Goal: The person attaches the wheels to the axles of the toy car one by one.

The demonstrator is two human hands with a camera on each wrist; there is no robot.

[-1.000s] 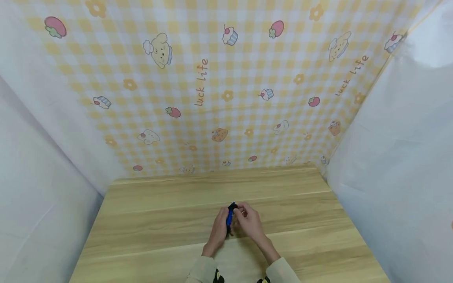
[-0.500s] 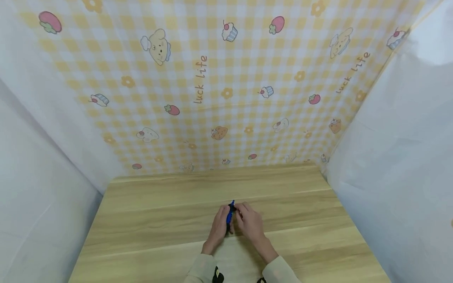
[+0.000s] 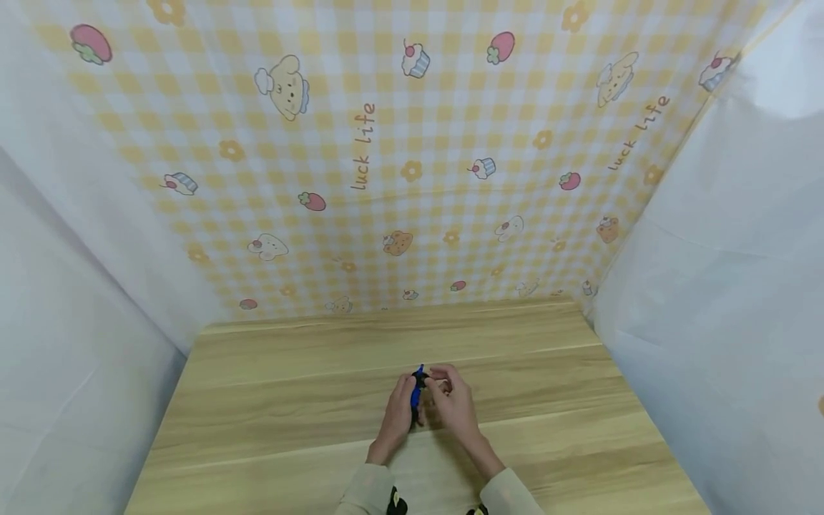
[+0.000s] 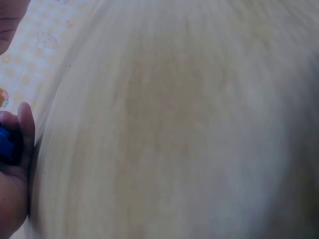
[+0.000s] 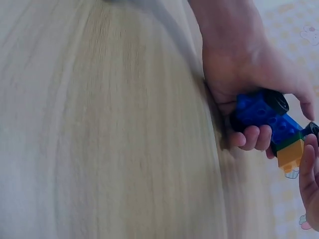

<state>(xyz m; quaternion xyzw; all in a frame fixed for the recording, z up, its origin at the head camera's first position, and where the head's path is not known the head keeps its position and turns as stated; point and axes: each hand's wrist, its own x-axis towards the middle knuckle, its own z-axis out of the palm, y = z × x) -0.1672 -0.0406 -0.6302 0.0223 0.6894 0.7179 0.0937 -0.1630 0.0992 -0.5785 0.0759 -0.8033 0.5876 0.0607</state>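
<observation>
A blue toy car [image 3: 415,397] of building bricks is held above the table's middle. My left hand [image 3: 394,416] grips its blue body [image 5: 256,110] from the left, fingers curled underneath, as the right wrist view shows. One black wheel [image 5: 279,102] sits close to the left palm. At the car's far end are a thin green layer and an orange brick [image 5: 290,154]. There my right hand [image 3: 458,409] pinches another black wheel [image 5: 312,129] between thumb and fingers. Only a sliver of the blue car [image 4: 6,144] enters the left wrist view; most of it is hidden there.
The wood-grain table [image 3: 270,400] spreads around both hands. Behind it hangs a yellow checked cloth [image 3: 412,207] with cartoon prints. White sheets close off the left side [image 3: 77,300] and right side [image 3: 721,286].
My right hand's fingers closed in and lifted over half a second ago, and now are spread round the wheel again. My left hand keeps its grip; the car has barely shifted.
</observation>
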